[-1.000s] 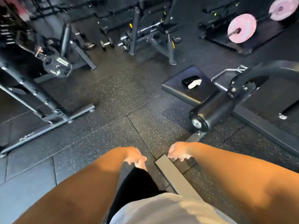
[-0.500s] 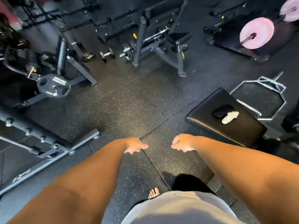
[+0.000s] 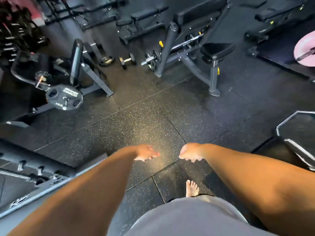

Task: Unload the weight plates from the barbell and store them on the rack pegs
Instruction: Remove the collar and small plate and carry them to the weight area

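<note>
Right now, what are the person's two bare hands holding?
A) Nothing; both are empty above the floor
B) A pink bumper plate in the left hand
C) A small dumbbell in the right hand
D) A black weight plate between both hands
A: the left hand and right hand hang loosely curled and empty over the speckled black rubber floor, while the black round weight plate sits on its machine peg, far left.
</note>
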